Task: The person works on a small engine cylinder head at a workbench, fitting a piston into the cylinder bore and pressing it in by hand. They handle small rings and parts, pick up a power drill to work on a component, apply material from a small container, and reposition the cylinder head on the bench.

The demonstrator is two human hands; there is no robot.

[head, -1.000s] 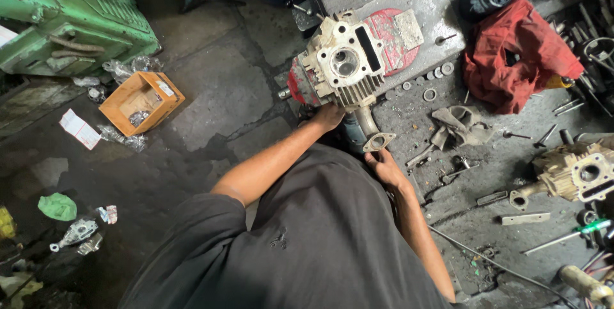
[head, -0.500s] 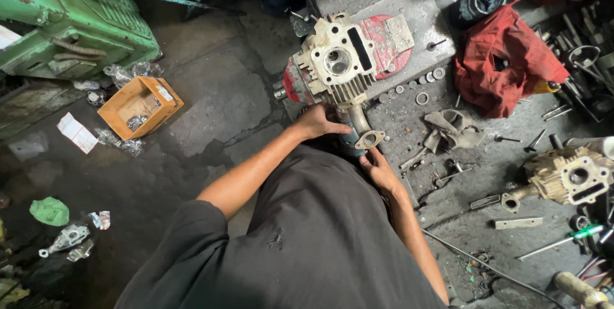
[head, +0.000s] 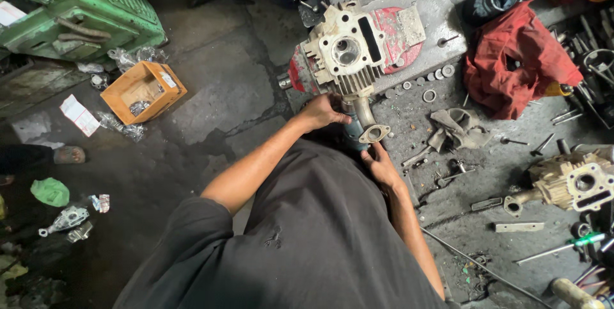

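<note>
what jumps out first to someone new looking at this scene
The pale finned engine cylinder head at top centre, lying on a red disc, with the left hand and right hand at its pipe below. Then the crumpled red cloth to its right and the orange box on the dark floor at left.

Left hand point(head: 323, 112) on cylinder head point(head: 345, 53); right hand point(head: 378, 165) beside intake pipe point(head: 366, 119).

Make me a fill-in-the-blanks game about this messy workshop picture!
1. The left hand touches the pale metal engine part, which has cooling ____ along its lower edge.
2. The crumpled cloth to the right of the engine part is ____.
3. The open cardboard box on the floor is ____.
4. The right hand is under a curved ____.

Missing words: fins; red; orange; pipe
</note>
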